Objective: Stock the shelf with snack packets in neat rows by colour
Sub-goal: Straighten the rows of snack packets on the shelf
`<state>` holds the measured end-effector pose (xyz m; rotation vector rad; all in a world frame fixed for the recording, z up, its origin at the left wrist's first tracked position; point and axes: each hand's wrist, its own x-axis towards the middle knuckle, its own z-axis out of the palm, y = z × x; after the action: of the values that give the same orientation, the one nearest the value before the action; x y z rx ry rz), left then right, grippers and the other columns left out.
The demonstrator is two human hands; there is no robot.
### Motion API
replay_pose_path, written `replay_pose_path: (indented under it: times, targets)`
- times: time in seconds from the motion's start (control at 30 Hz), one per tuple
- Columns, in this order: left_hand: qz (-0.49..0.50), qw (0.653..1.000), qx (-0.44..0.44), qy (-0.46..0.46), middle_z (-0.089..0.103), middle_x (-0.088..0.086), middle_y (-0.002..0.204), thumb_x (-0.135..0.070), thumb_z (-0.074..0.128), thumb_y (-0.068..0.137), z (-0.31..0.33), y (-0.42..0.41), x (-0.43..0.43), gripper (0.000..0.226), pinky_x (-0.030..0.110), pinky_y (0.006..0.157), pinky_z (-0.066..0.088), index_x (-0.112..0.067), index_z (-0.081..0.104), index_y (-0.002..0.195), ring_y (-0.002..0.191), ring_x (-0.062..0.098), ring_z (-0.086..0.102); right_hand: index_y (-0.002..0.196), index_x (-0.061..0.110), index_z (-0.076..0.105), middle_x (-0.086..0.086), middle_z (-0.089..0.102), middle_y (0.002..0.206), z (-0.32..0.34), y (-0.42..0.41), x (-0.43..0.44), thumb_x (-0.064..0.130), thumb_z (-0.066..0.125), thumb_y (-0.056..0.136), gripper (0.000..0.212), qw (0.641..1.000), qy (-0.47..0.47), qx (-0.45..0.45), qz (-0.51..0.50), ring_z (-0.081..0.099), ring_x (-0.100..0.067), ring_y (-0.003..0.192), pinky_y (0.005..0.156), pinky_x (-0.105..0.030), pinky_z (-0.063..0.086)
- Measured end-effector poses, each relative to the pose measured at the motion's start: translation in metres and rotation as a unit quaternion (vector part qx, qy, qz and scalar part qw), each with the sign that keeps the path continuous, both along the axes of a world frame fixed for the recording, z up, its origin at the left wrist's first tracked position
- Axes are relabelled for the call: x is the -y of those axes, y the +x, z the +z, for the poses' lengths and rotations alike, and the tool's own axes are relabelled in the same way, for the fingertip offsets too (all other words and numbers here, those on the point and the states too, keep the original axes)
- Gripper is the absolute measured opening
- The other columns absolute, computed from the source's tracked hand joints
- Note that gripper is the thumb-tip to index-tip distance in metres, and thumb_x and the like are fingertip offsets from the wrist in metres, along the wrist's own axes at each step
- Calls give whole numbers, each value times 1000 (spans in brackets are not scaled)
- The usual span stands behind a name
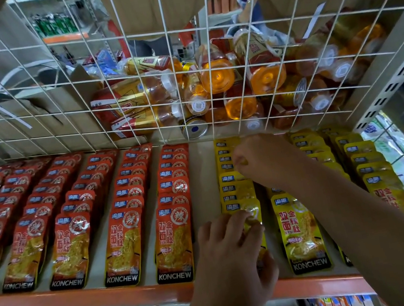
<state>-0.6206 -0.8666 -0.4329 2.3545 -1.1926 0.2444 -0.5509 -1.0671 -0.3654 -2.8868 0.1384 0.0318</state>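
The yellow row (pixel 235 187) being worked is the leftmost of the yellow ones. It lies shingled front-to-back on the shelf (pixel 204 179), w/ a bare strip btwn it and the nearest red packets (pixel 176 211). The left hand (pixel 229 253) lies over the front yellow packet (pixel 252 214) at the shelf's near edge, fingers curled on it, gripping it by the look. The right hand (pixel 259 161) is further back on the same row, fingers curled down at the pkt tops; can't tell if it pinches one or only nudges. The hands are apart, one toward each end of the row. Risks, as I judge them: the pkts are glossy and overlap loosely, so a push from the back could slide the stack fwd and tip the front one over the orange lip (pixel 86 297). Pulling the front pkt could drag those under it askew. The right forearm crosses low over the next yellow row (pixel 301 229), so a careless withdrawal may sweep its pkts out of line, esp. those hidden under the arm. Sideways drift would close the gap to red and blur the colour split. Behind, the wire grid (pixel 129 84) holds back a loose heap of bottles (pixel 217 77); knuckles reaching deeper could knock it, tho it looks fixed.
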Motion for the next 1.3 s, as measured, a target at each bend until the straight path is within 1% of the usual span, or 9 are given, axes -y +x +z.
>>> replay_pose_path:
  times: [0.1,0.27,0.37,0.63,0.8,0.97,1.1,1.2,1.3]
  targets:
    - [-2,1000,-3,2,59,-2,131,-42,69,80,0,0,0,38,41,91,41,-22,71,112,117,22,54,87,23,74,1,69,88,1,-5,-3,19,58,90,17,1000,-3,-28,5,64,-17,80,72,-37,57]
    - [-1,1000,-4,7,59,-2,131,-43,69,80,0,-1,0,38,41,92,41,-23,71,113,118,22,54,85,23,71,3,67,88,3,-7,-7,23,64,91,9,1000,16,-19,-3,63,-16,81,73,-34,55]
    - [-1,1000,-4,4,59,-2,131,-42,68,80,0,-1,0,38,42,92,42,-23,71,113,118,22,55,81,22,68,2,65,85,3,-7,-7,20,62,92,13,1000,21,-20,-2,62,-16,79,70,-33,53]
    - [-2,1000,0,-8,60,-1,131,-41,68,81,1,-1,0,37,41,92,42,-22,72,113,118,22,55,75,24,64,3,63,81,4,-7,-7,11,57,89,20,999,34,-21,-14,60,-15,73,66,-35,54]
    - [-3,1000,0,-6,60,-1,131,-42,68,82,0,-1,0,37,41,91,42,-22,72,113,118,22,55,72,23,61,0,64,78,5,-7,-6,10,53,89,23,999,41,-27,-19,60,-17,70,65,-38,55]
    - [-5,1000,2,-2,60,-1,130,-41,69,80,-1,0,-1,38,40,90,41,-22,71,112,116,22,55,78,21,65,0,65,82,5,-7,-5,13,55,91,19,999,47,-19,-21,62,-17,74,70,-41,56]
    - [-4,1000,3,-5,60,-1,130,-41,69,79,-1,-1,-1,38,42,89,43,-22,72,112,116,22,55,92,22,69,3,65,95,5,-12,-6,21,60,93,9,999,40,19,-19,61,-18,85,75,-38,54]
    - [-5,1000,2,-6,60,-1,131,-42,70,80,-1,-1,-1,38,43,90,43,-22,72,113,117,22,55,88,20,71,0,65,92,6,-18,-7,23,58,94,14,1000,0,2,-7,62,-19,84,73,-38,54]
    - [-5,1000,-2,-3,59,-1,131,-42,69,81,-1,0,-1,38,43,91,43,-22,71,113,118,22,55,80,16,69,-4,62,90,6,-21,-10,21,55,93,20,1000,-25,-12,-4,62,-21,81,71,-41,55]
